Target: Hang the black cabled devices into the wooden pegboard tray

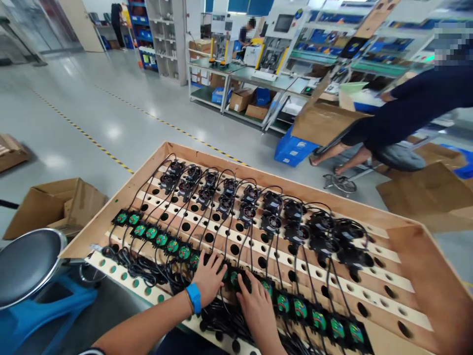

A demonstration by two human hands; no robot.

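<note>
A big wooden tray (121, 192) with perforated slats holds two rows of small black fans. The far row of fans (258, 207) shows black blades; the near row (162, 240) shows green labels, and black cables run between them. My left hand (210, 277), with a blue wristband (194, 297), lies on a green-labelled fan in the near row with fingers spread. My right hand (254, 301) rests beside it on the neighbouring fan (235, 279), fingers curled over it.
A round grey stool seat (25, 264) on a blue base sits at my left. An open cardboard box (55, 204) stands on the floor beyond it. A seated person in dark clothes (406, 113) works at the right among cardboard boxes. Workbenches and shelving fill the background.
</note>
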